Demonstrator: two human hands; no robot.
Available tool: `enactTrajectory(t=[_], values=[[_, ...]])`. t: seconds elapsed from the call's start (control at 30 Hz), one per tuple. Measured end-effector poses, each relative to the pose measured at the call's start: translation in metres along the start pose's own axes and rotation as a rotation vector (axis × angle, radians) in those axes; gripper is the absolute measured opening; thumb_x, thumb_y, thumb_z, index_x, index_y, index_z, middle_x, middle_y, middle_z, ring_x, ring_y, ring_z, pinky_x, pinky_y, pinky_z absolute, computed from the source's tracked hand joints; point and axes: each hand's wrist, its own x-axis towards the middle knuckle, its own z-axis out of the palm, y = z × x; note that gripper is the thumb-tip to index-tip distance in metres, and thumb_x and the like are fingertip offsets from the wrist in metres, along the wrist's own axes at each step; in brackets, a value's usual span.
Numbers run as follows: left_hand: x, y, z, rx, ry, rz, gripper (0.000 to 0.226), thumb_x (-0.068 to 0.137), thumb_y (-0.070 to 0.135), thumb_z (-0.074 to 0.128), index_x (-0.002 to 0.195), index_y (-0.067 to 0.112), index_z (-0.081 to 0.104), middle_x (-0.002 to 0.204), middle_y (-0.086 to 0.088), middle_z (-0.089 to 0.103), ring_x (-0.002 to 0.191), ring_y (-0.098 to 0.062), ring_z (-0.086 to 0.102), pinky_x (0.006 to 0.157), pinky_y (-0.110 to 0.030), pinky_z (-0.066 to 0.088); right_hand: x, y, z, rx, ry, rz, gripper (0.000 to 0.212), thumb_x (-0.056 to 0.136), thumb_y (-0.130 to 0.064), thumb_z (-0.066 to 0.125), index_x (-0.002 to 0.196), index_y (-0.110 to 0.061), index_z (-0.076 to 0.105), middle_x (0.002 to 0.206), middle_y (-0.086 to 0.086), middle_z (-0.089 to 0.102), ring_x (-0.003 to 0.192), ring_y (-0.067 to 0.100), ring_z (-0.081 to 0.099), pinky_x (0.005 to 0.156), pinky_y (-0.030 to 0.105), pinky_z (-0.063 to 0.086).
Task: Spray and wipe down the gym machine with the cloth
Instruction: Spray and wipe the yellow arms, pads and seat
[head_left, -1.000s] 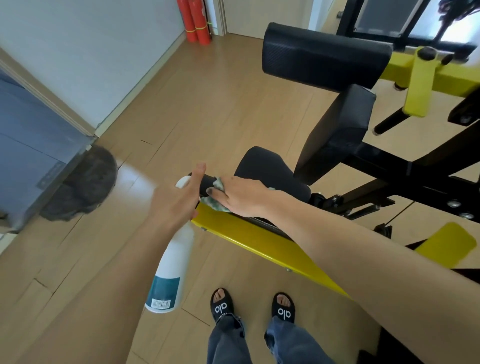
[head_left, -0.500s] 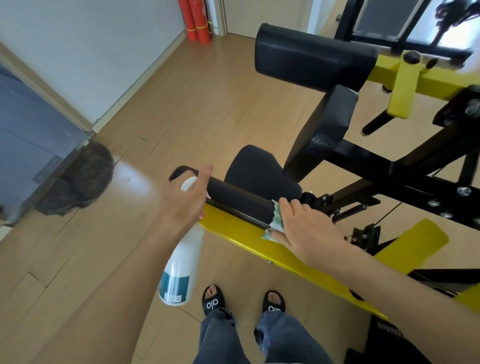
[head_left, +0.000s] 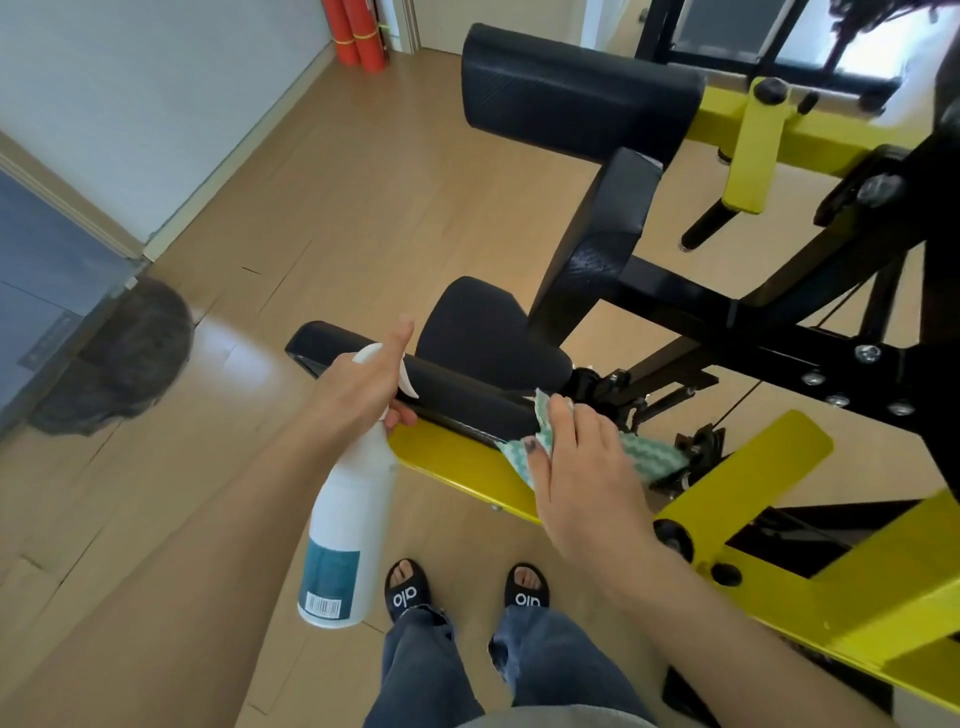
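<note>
The gym machine has a yellow frame bar (head_left: 457, 465), a black padded roller (head_left: 457, 395) and black pads above. My left hand (head_left: 363, 384) grips the neck of a white spray bottle (head_left: 345, 525), which hangs down beside the roller's left end. My right hand (head_left: 582, 467) presses a green-and-white patterned cloth (head_left: 652, 457) against the right end of the roller, where it meets the yellow bar. The fingers lie fairly flat over the cloth; most of the cloth is hidden under the hand.
A large black pad (head_left: 576, 98) and an angled black pad (head_left: 597, 239) stand behind the roller. Black struts with bolts (head_left: 831, 379) run to the right. Wooden floor (head_left: 322, 208) lies to the left, with red cylinders (head_left: 353, 36) by the far wall and a dark mat (head_left: 124, 358).
My right hand has slid the cloth rightward along the roller, from its left end to its right end. The left hand and bottle stay near the roller's left end.
</note>
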Motion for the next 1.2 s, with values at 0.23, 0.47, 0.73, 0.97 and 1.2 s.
enactTrajectory(t=[0.23, 0.47, 0.73, 0.97, 1.2], values=[[0.003, -0.002, 0.005, 0.011, 0.041, -0.039, 0.087, 0.087, 0.09, 0.036, 0.111, 0.011, 0.064, 0.065, -0.011, 0.072, 0.051, -0.018, 0.061, 0.071, -0.036, 0.055, 0.051, 0.005, 0.003, 0.636, -0.142, 0.529, 0.032, 0.109, -0.027, 0.037, 0.128, -0.007, 0.053, 0.123, 0.016, 0.058, 0.103, 0.022, 0.058, 0.082, 0.031, 0.048], [0.004, -0.001, 0.007, -0.016, 0.068, -0.047, 0.089, 0.086, 0.09, 0.038, 0.114, 0.009, 0.063, 0.067, -0.012, 0.073, 0.047, -0.017, 0.059, 0.07, -0.037, 0.056, 0.068, 0.033, -0.013, 1.367, -0.458, 1.116, 0.016, 0.103, -0.022, 0.05, 0.114, -0.011, 0.052, 0.094, 0.012, 0.067, 0.075, 0.021, 0.066, 0.043, 0.027, 0.049], [0.001, 0.001, 0.007, 0.006, 0.084, -0.041, 0.085, 0.086, 0.09, 0.037, 0.118, 0.015, 0.059, 0.08, -0.016, 0.076, 0.054, -0.019, 0.062, 0.074, -0.04, 0.059, 0.023, -0.003, 0.01, 0.703, -0.122, 0.484, 0.05, 0.099, -0.023, 0.042, 0.145, -0.005, 0.037, 0.145, 0.024, 0.038, 0.129, 0.042, 0.043, 0.1, 0.046, 0.045], [-0.002, -0.001, 0.009, 0.03, 0.08, -0.036, 0.088, 0.088, 0.09, 0.034, 0.115, 0.011, 0.063, 0.073, -0.013, 0.072, 0.06, -0.021, 0.064, 0.078, -0.04, 0.059, 0.01, 0.002, 0.017, -0.217, 0.074, 0.011, 0.069, 0.103, -0.054, 0.023, 0.149, -0.005, 0.039, 0.132, 0.017, 0.056, 0.117, 0.031, 0.056, 0.091, 0.039, 0.055], [-0.006, -0.004, 0.012, 0.057, 0.124, 0.035, 0.085, 0.09, 0.088, 0.031, 0.105, 0.012, 0.066, 0.083, -0.014, 0.074, 0.076, -0.025, 0.07, 0.086, -0.043, 0.054, 0.064, -0.024, 0.019, -0.365, 0.052, -0.451, 0.076, 0.096, -0.054, 0.056, 0.148, -0.002, 0.036, 0.119, 0.012, 0.061, 0.095, 0.024, 0.064, 0.062, 0.032, 0.039]])
